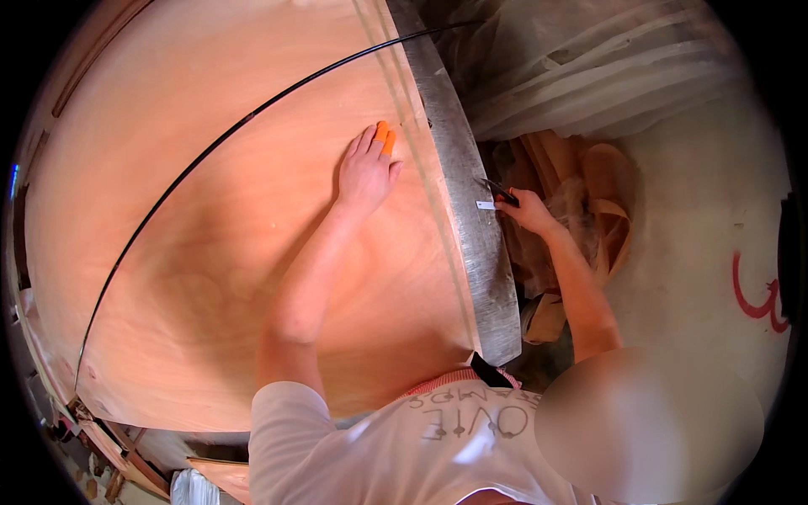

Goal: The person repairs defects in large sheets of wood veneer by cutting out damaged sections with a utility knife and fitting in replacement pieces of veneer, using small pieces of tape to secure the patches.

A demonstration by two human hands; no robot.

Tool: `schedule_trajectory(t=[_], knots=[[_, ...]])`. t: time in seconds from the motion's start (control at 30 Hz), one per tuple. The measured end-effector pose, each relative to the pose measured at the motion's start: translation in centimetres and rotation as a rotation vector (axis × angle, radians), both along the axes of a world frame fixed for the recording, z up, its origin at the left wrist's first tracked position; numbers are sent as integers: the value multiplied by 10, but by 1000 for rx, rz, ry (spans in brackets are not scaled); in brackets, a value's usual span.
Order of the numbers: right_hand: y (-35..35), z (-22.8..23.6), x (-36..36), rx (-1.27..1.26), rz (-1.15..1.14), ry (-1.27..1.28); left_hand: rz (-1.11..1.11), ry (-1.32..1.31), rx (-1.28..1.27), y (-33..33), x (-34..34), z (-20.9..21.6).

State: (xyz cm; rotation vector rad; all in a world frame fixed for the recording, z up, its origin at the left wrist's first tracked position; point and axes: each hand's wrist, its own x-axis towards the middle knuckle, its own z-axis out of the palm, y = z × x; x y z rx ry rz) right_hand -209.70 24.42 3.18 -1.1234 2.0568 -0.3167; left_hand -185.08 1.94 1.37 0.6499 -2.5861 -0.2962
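My left hand [368, 172] lies on a wide sheet of pale orange-brown wood veneer [210, 252], fingers stretched out and pointing away from me. Two of its fingertips wear orange finger covers [385, 138]. At the sheet's right side runs a grey metal strip [459, 147]. Over this strip's outer edge, my right hand [530, 212] is closed round a slim black tool [507, 197] with a thin, dark tip. Its exact kind is too small to make out. A small white rectangular piece [486, 204] shows beside the tool, against the strip.
A long thin black cord or rod [250, 115] arcs across the veneer and past the strip. Crumpled translucent plastic sheeting [589, 76] hangs at the far right. Below it lie curled brown strips [610, 177]. Wood scraps [118, 442] lie at the lower left.
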Motion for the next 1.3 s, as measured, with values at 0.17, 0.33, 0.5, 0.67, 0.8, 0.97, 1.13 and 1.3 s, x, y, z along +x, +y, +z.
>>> schedule_trajectory(t=[0.17,0.33,0.5,0.67,0.8,0.97,1.13,1.3], knots=[[-17,49,8,181,174,195,-16,-32,-22,-2,1,-4],[-40,82,12,14,-16,-319,-15,-42,-38,-2,0,-7],[-123,61,80,-239,-410,-724,-1,40,-15,-2,1,-5],[-173,10,104,-229,-733,-694,-10,28,1,0,1,-5],[-175,-7,107,-280,-756,-714,-3,43,31,-2,0,-2],[-175,-8,107,-281,-781,-607,-80,-25,47,-12,-6,13],[-172,-8,106,-331,-774,-662,-182,-114,-48,-23,-9,17],[-163,7,107,-165,-657,-500,-209,-287,-84,-26,-10,18]])
